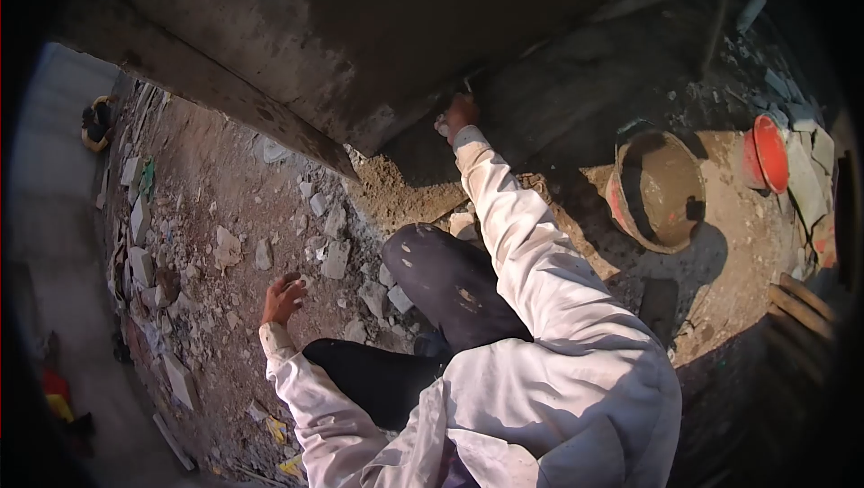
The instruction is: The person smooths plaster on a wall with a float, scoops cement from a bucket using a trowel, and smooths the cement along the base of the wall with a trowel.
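Head view looks down past the person's pale shirt [549, 389] and dark-trousered, bent knees to rough ground [207, 182] below a concrete wall [270, 11]. The right arm reaches forward, and the right hand [462, 113] is at the wall's lower edge, beside a dark, shaded strip of surface [558, 92]. Its fingers are curled inward; a small pale tip [468, 85] shows just beyond them, too small to identify, so I cannot tell whether they pinch it or whether the hand presses on the wall. That tip lies to the right of the wall's bottom corner.

The left hand [283, 299] hangs over the rubble left of the knees, its fingers loosely bent and spread apart. Broken stones [336, 259] lie around it, with more scattered toward the ground's left edge, beside a grey strip [54, 218].

Toward the ground's right edge, a large bucket [619, 205] holds a grey-brown mix [679, 187], partly in shadow. Farther right is a smaller red bucket [771, 153], tilted, next to pale slabs [807, 182]. Wooden pieces [799, 311] lie nearer the right corner.
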Motion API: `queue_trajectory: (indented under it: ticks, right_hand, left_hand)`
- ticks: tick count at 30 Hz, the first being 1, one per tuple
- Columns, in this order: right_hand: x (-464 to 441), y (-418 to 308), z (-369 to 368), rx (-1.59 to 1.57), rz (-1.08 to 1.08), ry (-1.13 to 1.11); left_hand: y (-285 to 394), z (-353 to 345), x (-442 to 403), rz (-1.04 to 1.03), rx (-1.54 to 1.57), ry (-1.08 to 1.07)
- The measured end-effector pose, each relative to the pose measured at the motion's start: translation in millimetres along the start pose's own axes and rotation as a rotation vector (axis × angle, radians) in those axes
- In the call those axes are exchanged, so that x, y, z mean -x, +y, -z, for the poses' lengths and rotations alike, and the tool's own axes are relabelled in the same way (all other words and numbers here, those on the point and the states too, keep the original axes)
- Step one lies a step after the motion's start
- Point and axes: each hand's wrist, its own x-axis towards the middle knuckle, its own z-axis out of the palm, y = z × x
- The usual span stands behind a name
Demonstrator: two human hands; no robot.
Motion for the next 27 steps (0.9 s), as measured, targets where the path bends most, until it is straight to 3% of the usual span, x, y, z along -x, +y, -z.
queue_trajectory:
  ticks: [3, 6, 10, 13, 16, 17, 20, 23, 26, 27]
  right_hand:
    - [27, -24, -17, -0.02, 0.302, 0.318]
    - [-29, 1, 6, 0.067, 0.109, 0.03]
    - [-20, -9, 23, 0.136, 0.162, 0.233]
    - [-10, -42, 13, 0.025, 0.381, 0.265]
    - [-58, -43, 34, 0.01, -0.013, 0.016]
    - [-58, -47, 44, -0.027, -0.032, -0.065]
    - [-42, -67, 45, 0.119, 0.125, 0.184]
    - [-36, -93, 37, 0.035, 0.43, 0.357]
    - [-99, -72, 63, 0.237, 0.262, 0.159]
    - [-110, -66, 71, 0.226, 0.231, 0.198]
  left_hand:
    - [5, -5, -6, -0.015, 0.0, -0.03]
    - [6, -9, -8, -0.009, 0.018, -0.059]
    - [12, -19, -21, -0.005, 0.012, -0.093]
    - [19, -22, -23, 0.006, -0.025, -0.094]
    - [21, -27, -29, 0.006, -0.049, -0.094]
    - [21, -29, -33, 0.0, -0.052, -0.092]
    - [25, -34, -41, -0.06, 0.004, 0.034]
    - [45, -35, -46, -0.307, 0.071, 0.268]
    - [109, -42, -32, -0.555, 0.217, 0.5]
    - [141, -44, -21, -0.658, 0.253, 0.537]
